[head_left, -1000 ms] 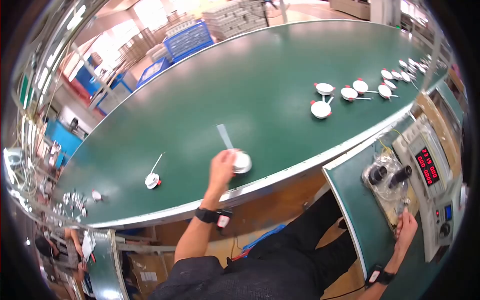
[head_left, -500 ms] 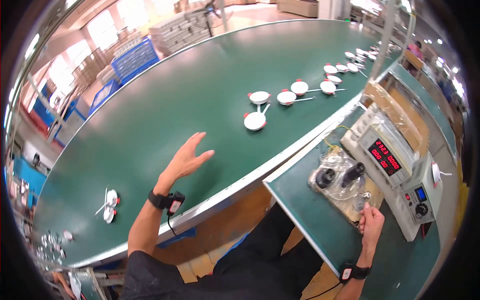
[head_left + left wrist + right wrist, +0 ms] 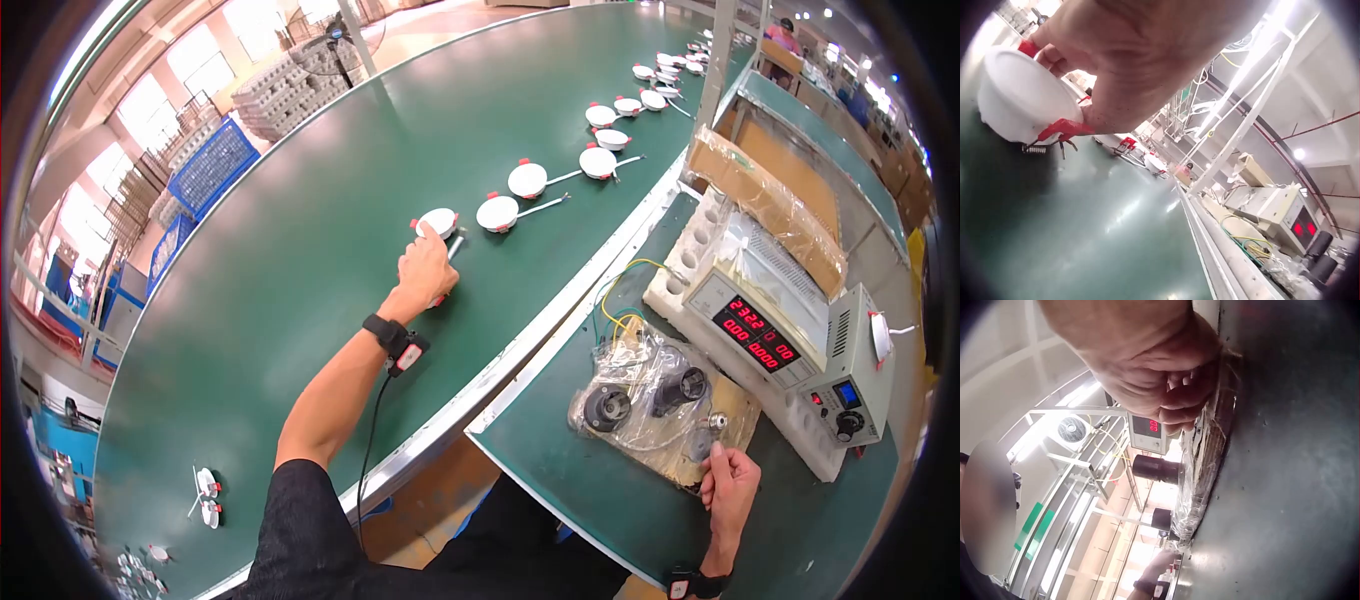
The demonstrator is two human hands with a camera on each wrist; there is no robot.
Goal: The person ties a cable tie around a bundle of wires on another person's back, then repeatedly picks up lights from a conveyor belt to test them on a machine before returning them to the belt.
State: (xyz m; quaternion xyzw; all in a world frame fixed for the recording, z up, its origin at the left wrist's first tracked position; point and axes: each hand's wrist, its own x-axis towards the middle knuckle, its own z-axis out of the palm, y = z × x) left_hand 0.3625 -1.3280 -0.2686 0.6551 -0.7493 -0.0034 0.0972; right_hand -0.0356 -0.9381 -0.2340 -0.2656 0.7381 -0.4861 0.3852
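Note:
On the green conveyor belt [image 3: 300, 250], my left hand [image 3: 425, 268] lies over a white round lamp, which the head view mostly hides. The left wrist view shows the hand [image 3: 1135, 56] gripping that lamp [image 3: 1022, 94] from above, its red spring clips sticking out. Another white lamp [image 3: 438, 222] sits just beyond the fingertips. My right hand [image 3: 728, 480] rests with curled fingers on the side bench, at the edge of a plastic-covered fixture [image 3: 640, 430] with two black sockets. In the right wrist view the hand [image 3: 1166, 381] is a fist with nothing visible in it.
A row of white lamps [image 3: 527, 180] with white stalks runs up the belt to the far right. A tester with red digits [image 3: 760, 340] stands behind the fixture. Plastic-wrapped cardboard [image 3: 765, 190] lies beyond it. Two lamps [image 3: 205, 495] lie at the belt's lower left.
My left hand let go of one lamp, swung open across the belt and now grips another lamp further right. The head turned right. The right hand stayed at the fixture.

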